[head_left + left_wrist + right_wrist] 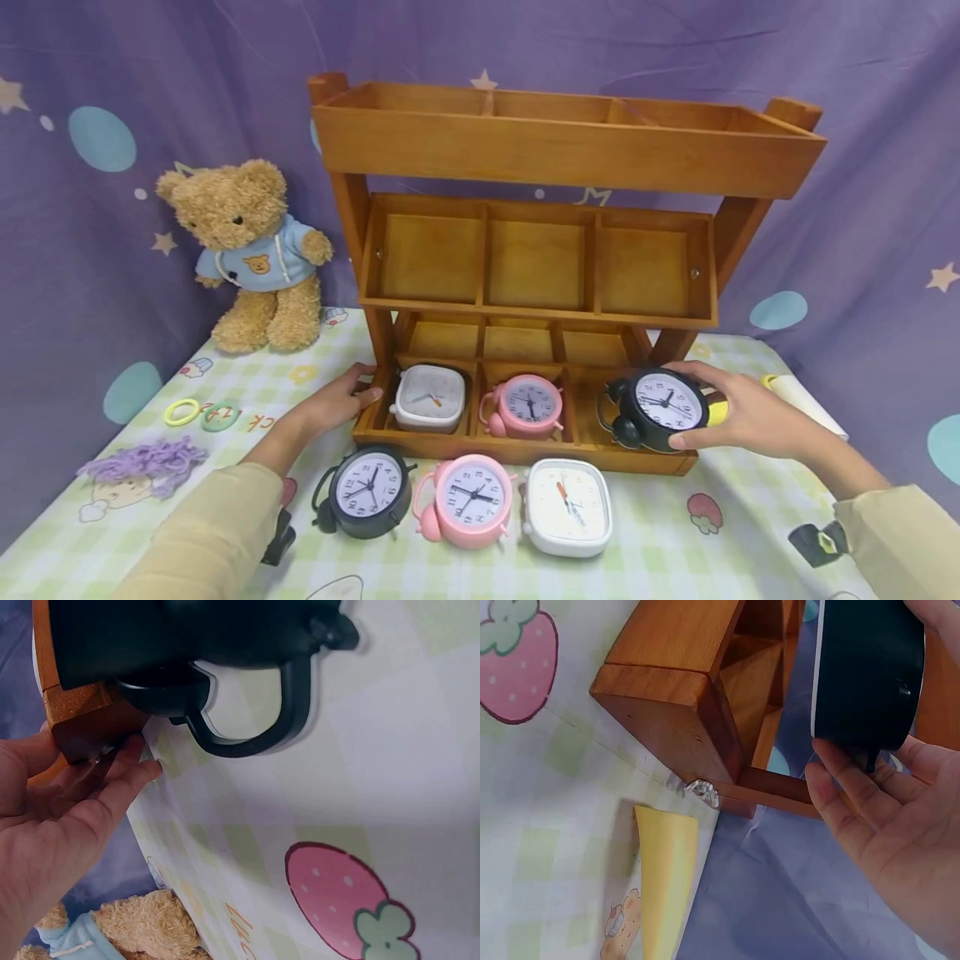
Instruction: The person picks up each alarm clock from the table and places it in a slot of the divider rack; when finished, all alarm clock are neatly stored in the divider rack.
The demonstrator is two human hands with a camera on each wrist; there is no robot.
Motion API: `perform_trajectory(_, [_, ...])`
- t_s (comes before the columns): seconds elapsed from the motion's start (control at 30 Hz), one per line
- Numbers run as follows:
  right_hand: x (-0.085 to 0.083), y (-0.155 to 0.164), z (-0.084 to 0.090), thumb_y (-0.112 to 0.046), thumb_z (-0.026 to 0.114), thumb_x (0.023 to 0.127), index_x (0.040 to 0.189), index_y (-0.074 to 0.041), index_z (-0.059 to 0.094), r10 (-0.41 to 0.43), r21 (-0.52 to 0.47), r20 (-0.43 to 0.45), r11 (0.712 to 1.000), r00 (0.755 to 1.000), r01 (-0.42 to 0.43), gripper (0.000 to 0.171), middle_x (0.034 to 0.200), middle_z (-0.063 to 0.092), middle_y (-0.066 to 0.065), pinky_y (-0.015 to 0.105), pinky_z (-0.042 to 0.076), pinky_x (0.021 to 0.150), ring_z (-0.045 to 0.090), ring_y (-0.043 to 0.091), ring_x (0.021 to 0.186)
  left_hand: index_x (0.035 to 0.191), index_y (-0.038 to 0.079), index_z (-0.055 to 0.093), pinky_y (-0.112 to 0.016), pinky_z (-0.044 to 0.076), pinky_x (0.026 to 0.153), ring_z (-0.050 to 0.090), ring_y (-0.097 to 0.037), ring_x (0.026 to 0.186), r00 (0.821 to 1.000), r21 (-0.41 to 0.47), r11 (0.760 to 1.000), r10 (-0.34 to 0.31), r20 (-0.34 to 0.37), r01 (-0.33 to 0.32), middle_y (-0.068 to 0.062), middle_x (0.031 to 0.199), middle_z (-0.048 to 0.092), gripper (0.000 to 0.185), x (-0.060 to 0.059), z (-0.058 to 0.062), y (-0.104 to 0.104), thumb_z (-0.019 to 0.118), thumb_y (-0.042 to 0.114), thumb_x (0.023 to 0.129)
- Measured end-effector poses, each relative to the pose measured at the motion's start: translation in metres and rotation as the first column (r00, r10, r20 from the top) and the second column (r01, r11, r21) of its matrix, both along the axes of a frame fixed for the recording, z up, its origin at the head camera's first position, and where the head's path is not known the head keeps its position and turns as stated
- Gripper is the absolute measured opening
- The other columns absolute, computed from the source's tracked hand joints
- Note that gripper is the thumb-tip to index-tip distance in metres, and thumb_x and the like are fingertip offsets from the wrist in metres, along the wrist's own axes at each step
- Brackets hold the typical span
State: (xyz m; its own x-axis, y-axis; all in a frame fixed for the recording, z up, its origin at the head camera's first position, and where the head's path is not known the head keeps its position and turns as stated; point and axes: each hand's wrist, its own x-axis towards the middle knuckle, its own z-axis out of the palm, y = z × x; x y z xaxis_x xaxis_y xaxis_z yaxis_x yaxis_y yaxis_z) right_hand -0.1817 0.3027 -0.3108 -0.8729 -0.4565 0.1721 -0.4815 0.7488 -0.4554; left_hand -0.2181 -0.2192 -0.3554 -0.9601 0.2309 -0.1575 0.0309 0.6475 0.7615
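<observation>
My right hand (757,414) grips a round black alarm clock (667,408) by its rim, tilted over the right compartment of the wooden shelf's bottom tier. In the right wrist view, fingers and thumb go round the clock's dark side (870,675). At the tier's left end, my left hand (333,408) holds the wooden shelf (525,450); the left wrist view has its fingers about the wood's corner (97,727). A white square clock (429,397) lies in the left compartment and a pink alarm clock (531,404) in the middle one.
Before the shelf lie another black alarm clock (369,492), a pink one (474,502) and a white square one (567,507). A teddy bear (258,258) sits back left. Hair ties (182,412) are at left, and a yellow-white roll (806,404) is at right.
</observation>
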Motion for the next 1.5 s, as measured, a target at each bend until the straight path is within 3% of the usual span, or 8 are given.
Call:
perform_trajectory(0.13, [-0.011,-0.006,-0.003,-0.039,0.092,0.073,0.140,-0.008,0.055,-0.006,-0.006,0.030,1.000,1.000,0.006,0.083,0.116,0.070,0.006,0.050,0.054,0.082,0.068,0.031,0.102,0.145,-0.017,0.029,-0.058,0.044,0.105,0.048,-0.055,0.127,1.000,-0.002,1.000,-0.001,0.000,0.001,-0.044,0.135,0.046,0.049,-0.001,-0.001,-0.001,0.046,0.009,0.107])
perform_trajectory(0.33, [-0.023,-0.014,-0.008,-0.042,0.091,0.072,0.141,-0.006,0.054,-0.006,0.022,0.060,1.000,0.998,0.004,0.086,0.122,0.068,0.013,0.052,0.054,0.084,0.067,0.032,0.103,0.145,-0.017,0.030,-0.058,0.043,0.106,0.047,-0.055,0.128,1.000,-0.002,1.000,-0.002,-0.005,0.002,-0.044,0.136,0.046,0.049,-0.001,-0.001,-0.001,0.047,0.010,0.107])
perform_trajectory(0.7, [-0.040,-0.024,-0.024,-0.046,0.090,0.073,0.137,-0.001,0.056,0.003,0.064,0.101,0.998,0.995,-0.010,0.086,0.118,0.069,0.010,0.050,0.052,0.087,0.065,0.029,0.105,0.145,-0.016,0.031,-0.058,0.043,0.106,0.047,-0.054,0.129,1.000,0.003,1.000,0.000,-0.010,0.000,-0.043,0.136,0.046,0.049,-0.001,-0.003,0.000,0.047,0.010,0.107])
perform_trajectory(0.93, [-0.047,-0.032,-0.029,-0.047,0.090,0.072,0.133,-0.001,0.059,0.041,0.067,0.094,0.997,0.995,-0.047,0.083,0.115,0.069,0.004,0.051,0.051,0.091,0.064,0.026,0.105,0.144,-0.017,0.030,-0.059,0.043,0.106,0.049,-0.054,0.126,1.000,0.016,1.000,-0.003,-0.017,0.003,-0.044,0.134,0.047,0.048,0.000,-0.002,0.000,0.047,0.008,0.106])
perform_trajectory(1.3, [-0.053,-0.037,-0.036,-0.046,0.090,0.072,0.135,0.006,0.056,0.065,0.095,0.123,0.992,0.990,-0.077,0.088,0.120,0.067,0.011,0.054,0.050,0.095,0.063,0.028,0.107,0.140,-0.021,0.033,-0.059,0.045,0.103,0.050,-0.055,0.122,0.998,-0.014,1.000,-0.024,-0.058,0.023,-0.044,0.128,0.050,0.047,0.000,0.000,0.001,0.048,0.005,0.105])
perform_trajectory(1.5, [-0.054,-0.038,-0.035,-0.046,0.090,0.072,0.138,0.011,0.052,0.059,0.150,0.138,0.985,0.989,-0.080,0.094,0.130,0.063,0.022,0.058,0.046,0.101,0.060,0.038,0.116,0.139,-0.021,0.035,-0.058,0.045,0.103,0.049,-0.054,0.123,0.998,-0.032,0.999,-0.027,-0.057,0.025,-0.042,0.128,0.051,0.046,0.000,0.003,0.002,0.050,0.005,0.104])
